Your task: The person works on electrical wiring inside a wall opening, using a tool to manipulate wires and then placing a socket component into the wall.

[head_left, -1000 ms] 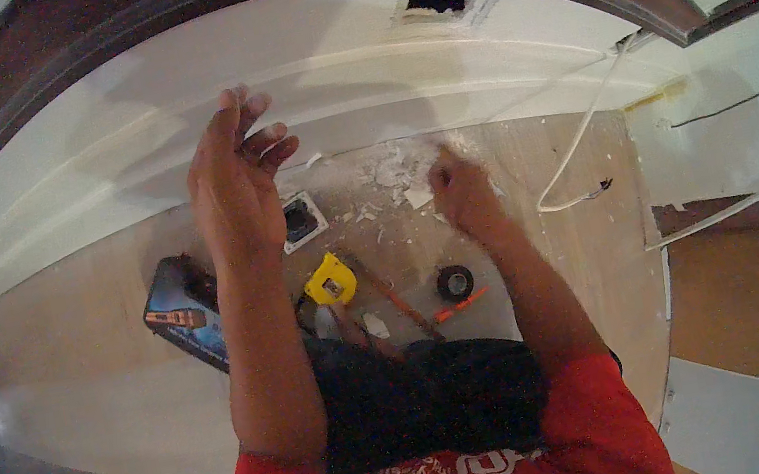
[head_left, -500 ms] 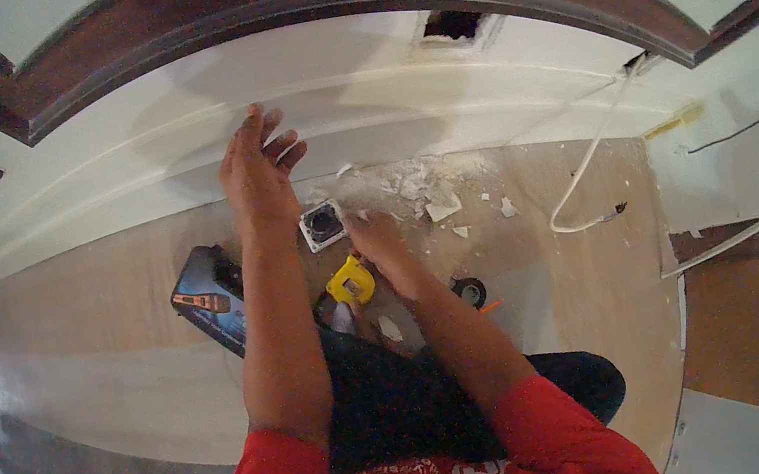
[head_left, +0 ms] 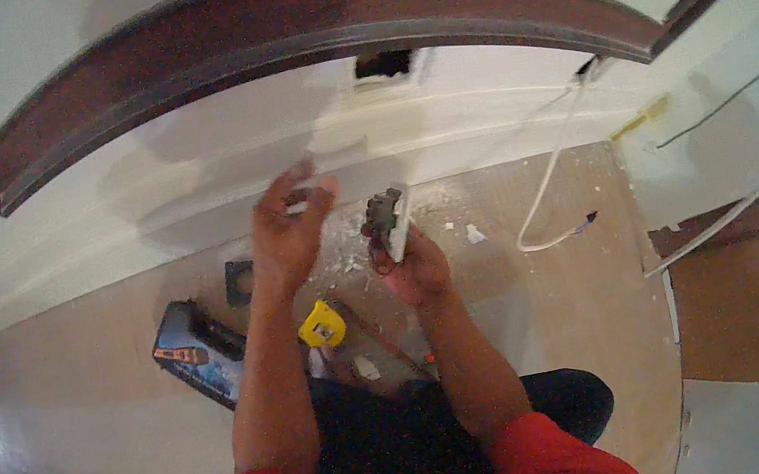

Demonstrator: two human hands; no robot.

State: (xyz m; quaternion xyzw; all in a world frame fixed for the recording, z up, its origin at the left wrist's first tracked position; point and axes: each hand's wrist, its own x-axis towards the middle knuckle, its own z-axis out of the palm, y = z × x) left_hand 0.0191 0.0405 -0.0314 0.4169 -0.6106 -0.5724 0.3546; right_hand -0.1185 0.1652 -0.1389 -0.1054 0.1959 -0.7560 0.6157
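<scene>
A wall socket [head_left: 393, 222] with a white faceplate and a dark grey back is held up on edge in my right hand [head_left: 421, 265], its fingers closed round the plate's lower part. To its left, my left hand [head_left: 289, 232] is raised above the floor, fingers bent and apart, with nothing visible in it. A yellow tape measure [head_left: 322, 325] lies on the floor below, between my forearms. Beside my left forearm are a dark square piece [head_left: 240, 283] and a dark box [head_left: 192, 351] with a tool pictured on it.
White plaster crumbs [head_left: 352, 252] litter the floor by the wall. A square hole [head_left: 384, 65] opens in the wall ahead. At right, a loose white cable [head_left: 547, 177] hangs to the floor. Dark wooden trim [head_left: 300, 17] runs across the wall above.
My right hand has lifted the wall socket off the floor and tilted it on edge. The fingers of my left hand have bent more. The whole view has shifted a little.
</scene>
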